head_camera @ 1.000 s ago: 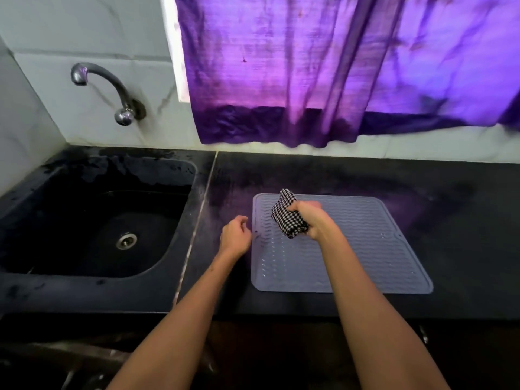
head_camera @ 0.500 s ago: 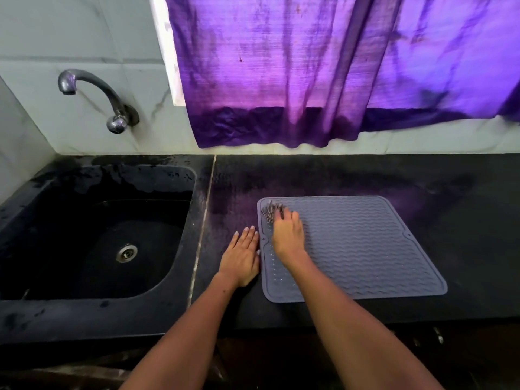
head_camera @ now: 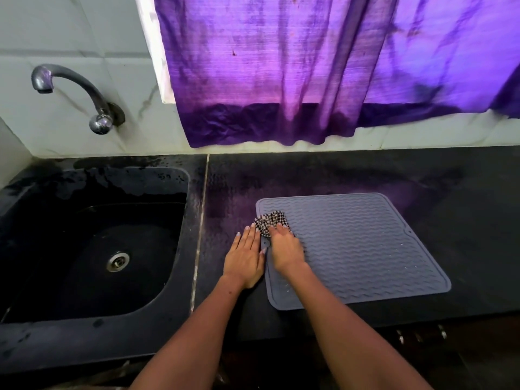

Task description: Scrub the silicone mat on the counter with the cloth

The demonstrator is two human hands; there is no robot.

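Note:
A grey silicone mat [head_camera: 365, 249] with a wavy ribbed surface lies flat on the black counter [head_camera: 455, 192]. A black-and-white checked cloth [head_camera: 270, 219] is bunched on the mat's near-left part, close to its far-left corner. My right hand [head_camera: 285, 249] lies palm down on the mat with its fingers stretched forward, pressing on the cloth. My left hand [head_camera: 244, 257] rests flat on the counter right beside the mat, its fingertips touching the mat's left edge.
A black sink [head_camera: 112, 171] with a steel drain sits to the left, under a curved metal tap [head_camera: 70, 80] on the tiled wall. A purple curtain [head_camera: 309, 66] hangs behind the counter. The counter's front edge runs just below the mat.
My right hand brought the lifted cloth down onto the mat and now presses it flat near the left edge. My left hand spread flat beside the mat.

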